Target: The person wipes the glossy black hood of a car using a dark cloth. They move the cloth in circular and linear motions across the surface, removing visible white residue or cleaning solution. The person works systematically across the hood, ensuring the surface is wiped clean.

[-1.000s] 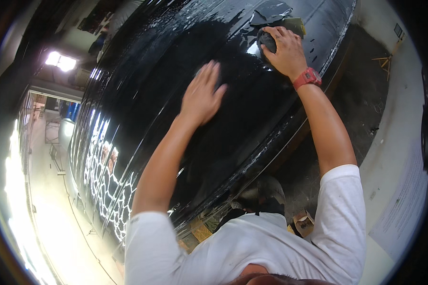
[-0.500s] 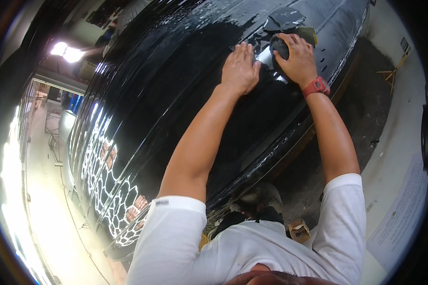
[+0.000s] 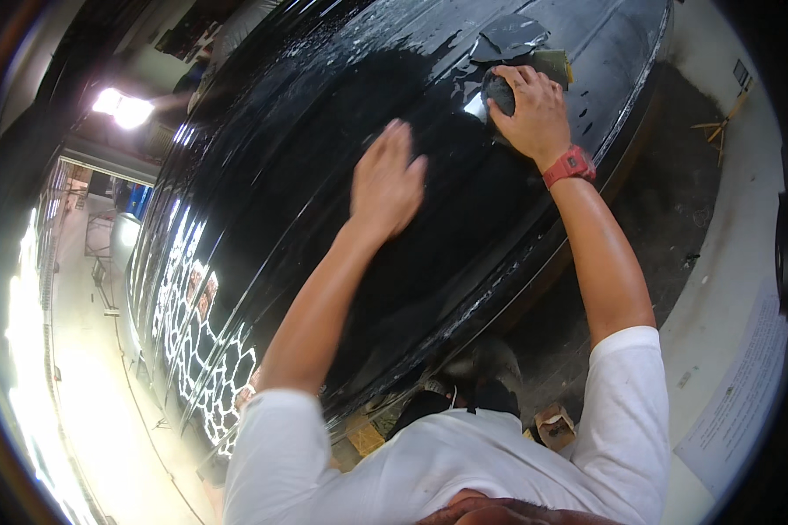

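Note:
A wet, glossy black curved car panel (image 3: 324, 184) spreads out in front of me. My left hand (image 3: 389, 179) is over its middle, slightly blurred, with fingers stretched out, thumb apart and nothing held. I cannot tell whether it touches the surface. Farther right, my right hand (image 3: 534, 112), with a red watch on the wrist, is closed over a dark rounded pad (image 3: 499, 92) on the panel. Just beyond that hand lies a thin dark sheet (image 3: 510, 37), like sandpaper. An olive-green block (image 3: 553, 68) sits beside its fingers, partly hidden.
A bright lamp (image 3: 124, 108) shines at the far left. On the right, a yellow-legged stand (image 3: 720, 127) is near the white wall (image 3: 727, 289), which bears a printed sheet (image 3: 744, 394). A small open cardboard box (image 3: 555, 427) rests on the floor near my feet.
My left hand has moved left and nearer to me across the panel, away from the right hand. My right hand, still on the pad, has shifted slightly left in view.

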